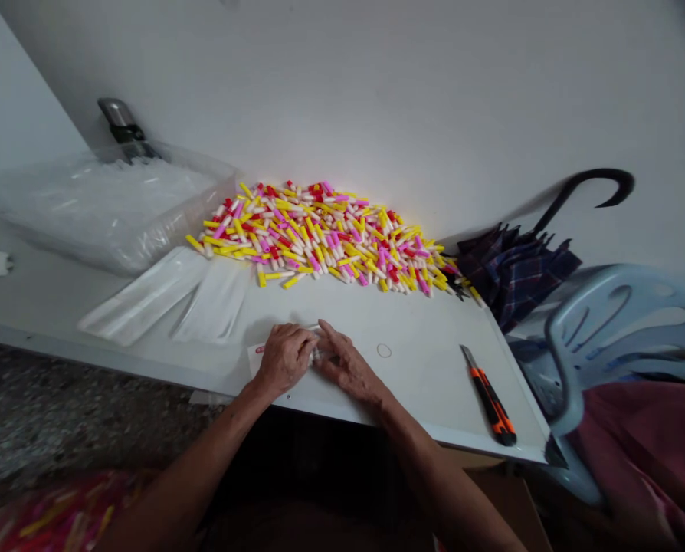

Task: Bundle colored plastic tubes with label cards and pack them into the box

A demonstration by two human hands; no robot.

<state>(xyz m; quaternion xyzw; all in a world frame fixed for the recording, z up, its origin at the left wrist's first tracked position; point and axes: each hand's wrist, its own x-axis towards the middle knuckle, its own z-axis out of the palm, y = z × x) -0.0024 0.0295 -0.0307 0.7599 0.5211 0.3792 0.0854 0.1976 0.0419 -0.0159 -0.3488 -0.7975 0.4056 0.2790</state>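
Note:
My left hand and my right hand meet near the table's front edge. The left fingers are curled in, and the right fingers are bent towards them. Between the fingertips is a small pale, partly see-through thing, mostly covered, so its kind does not show. Under the left hand lies a white card or packet with a red mark. Beyond the hands spreads a heap of short plastic tubes in yellow, pink, red and white. A small rubber band lies right of my right hand.
Flat clear plastic sleeves lie to the left, before a large bag of clear plastic. An orange and black utility knife lies at right. Beyond the table are a folded umbrella and a blue plastic chair.

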